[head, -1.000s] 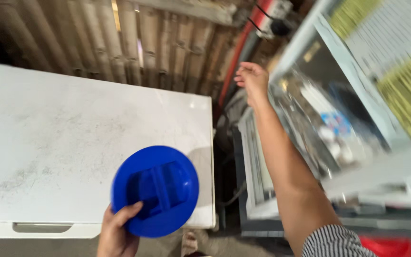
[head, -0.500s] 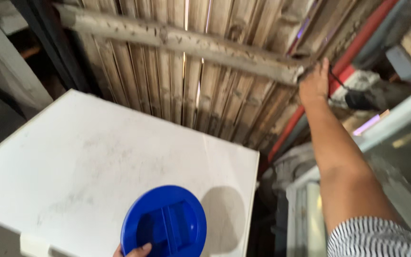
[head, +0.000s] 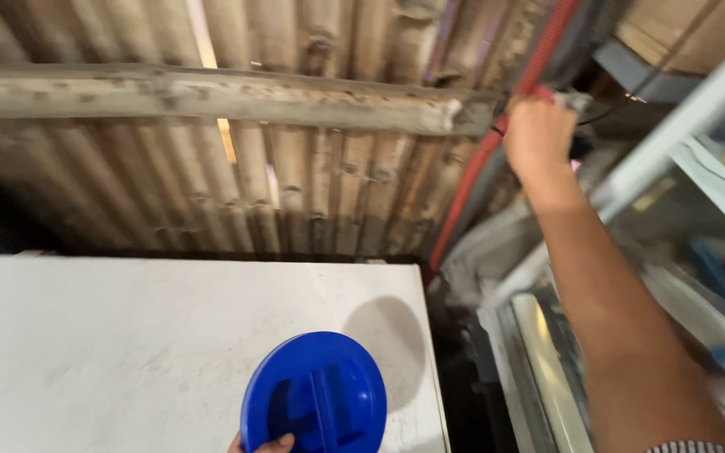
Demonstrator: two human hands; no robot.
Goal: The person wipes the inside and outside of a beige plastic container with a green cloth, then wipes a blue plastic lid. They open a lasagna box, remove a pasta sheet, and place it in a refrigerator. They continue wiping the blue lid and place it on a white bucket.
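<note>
Left hand (head: pixel 262 443) pinches blue round lid (head: pixel 314 394) at its lower edge, held above white worktop (head: pixel 127 352). Right hand (head: pixel 539 134) up right of lid, fingers closed round sth by red pipe (head: pixel 497 143), can't tell what. Lid not yet set down.

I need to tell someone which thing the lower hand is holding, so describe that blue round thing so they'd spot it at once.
Find the big white flat surface below the bamboo wall. At its near right corner, the left hand grips the blue round lid by its lower edge. It is the only bright blue disc here, with a moulded bar across its middle.
</note>
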